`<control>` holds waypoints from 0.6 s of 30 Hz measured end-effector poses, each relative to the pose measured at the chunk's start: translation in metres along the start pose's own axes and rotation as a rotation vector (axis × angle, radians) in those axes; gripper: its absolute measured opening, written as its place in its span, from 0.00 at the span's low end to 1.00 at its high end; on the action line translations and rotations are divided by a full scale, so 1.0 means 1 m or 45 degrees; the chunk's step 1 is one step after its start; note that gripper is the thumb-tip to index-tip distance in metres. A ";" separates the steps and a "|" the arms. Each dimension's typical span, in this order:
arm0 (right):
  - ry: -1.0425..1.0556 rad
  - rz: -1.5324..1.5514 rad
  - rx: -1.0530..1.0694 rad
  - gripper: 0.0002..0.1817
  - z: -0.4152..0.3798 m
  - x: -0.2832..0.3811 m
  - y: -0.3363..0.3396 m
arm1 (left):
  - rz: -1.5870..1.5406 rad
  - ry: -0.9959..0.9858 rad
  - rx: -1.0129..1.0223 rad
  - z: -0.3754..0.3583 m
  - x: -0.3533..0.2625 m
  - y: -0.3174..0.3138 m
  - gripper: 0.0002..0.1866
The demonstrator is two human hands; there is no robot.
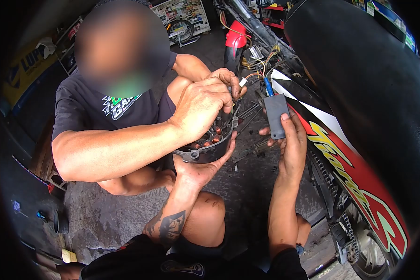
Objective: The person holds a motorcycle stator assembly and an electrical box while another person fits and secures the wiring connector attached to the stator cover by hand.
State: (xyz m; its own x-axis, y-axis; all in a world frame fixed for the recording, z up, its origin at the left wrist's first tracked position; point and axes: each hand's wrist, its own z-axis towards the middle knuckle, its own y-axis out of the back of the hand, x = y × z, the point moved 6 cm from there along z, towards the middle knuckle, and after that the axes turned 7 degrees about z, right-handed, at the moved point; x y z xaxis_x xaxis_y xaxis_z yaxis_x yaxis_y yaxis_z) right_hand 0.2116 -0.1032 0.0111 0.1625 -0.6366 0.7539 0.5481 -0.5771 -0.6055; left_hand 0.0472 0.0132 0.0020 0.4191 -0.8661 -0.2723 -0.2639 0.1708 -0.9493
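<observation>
My left hand [197,171] supports a black engine side cover [213,152] from below, palm up, its fingers along the cover's right side. Copper-wound stator coils [216,138] sit inside the cover. Between the thumb and fingers of my right hand [291,133] is a flat dark grey rectangular box [277,115]. A blue connector [268,87] with wires joins the top of that box. Over the cover, a co-worker's hands [205,100] pinch something near a white plug [243,82]; their fingers hide what exactly they grip.
A motorcycle with a black seat [359,70] and red-and-white side panel [354,163] stands at my right. Its wiring [266,63] hangs exposed near the frame. The co-worker crouches opposite me at left. Several tools [249,114] lie on the stained concrete floor [112,210].
</observation>
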 end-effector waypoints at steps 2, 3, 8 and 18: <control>0.005 0.001 0.004 0.25 0.000 0.000 0.000 | -0.004 0.001 0.001 0.000 0.000 0.000 0.40; 0.005 0.002 0.004 0.25 0.000 0.000 0.000 | -0.003 -0.004 -0.002 0.000 0.000 0.000 0.41; 0.031 0.026 -0.015 0.24 0.000 0.001 -0.001 | 0.052 -0.027 -0.030 -0.001 0.000 -0.003 0.43; 0.014 -0.010 0.000 0.27 0.000 0.001 0.000 | 0.042 -0.024 -0.032 0.000 -0.001 0.000 0.44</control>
State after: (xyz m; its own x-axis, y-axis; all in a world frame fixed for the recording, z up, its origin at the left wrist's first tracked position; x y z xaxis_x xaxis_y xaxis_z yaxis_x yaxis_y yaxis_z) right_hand 0.2118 -0.1036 0.0115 0.1488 -0.6377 0.7558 0.5491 -0.5823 -0.5995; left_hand 0.0467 0.0141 0.0028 0.4263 -0.8511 -0.3066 -0.2992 0.1872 -0.9357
